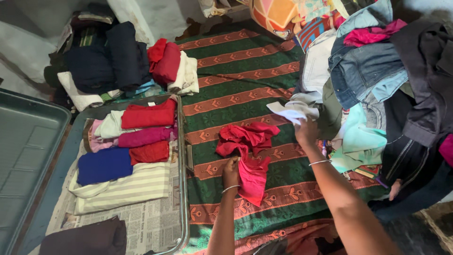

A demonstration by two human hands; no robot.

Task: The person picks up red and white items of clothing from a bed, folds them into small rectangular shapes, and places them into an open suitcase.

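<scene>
Red cloth (247, 146), crumpled, pinched by left fingers (231, 166); right fingers (306, 131) grip white cloth (291, 112).

Matt red cloth (247, 151), woven patterned blanket (236, 80), metal trunk (28, 141) (newspaper-lined (151, 222))

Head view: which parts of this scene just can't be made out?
- Left hand: its fingers are buried in the red cloth.
- Right hand: fingertips hidden under the white cloth.
- Clothes pile: lower garments covered by upper ones, right side cut off by the frame edge.
- Suitcase: bottom hidden by newspaper and folded clothes; lid cut off at the left edge.
</scene>
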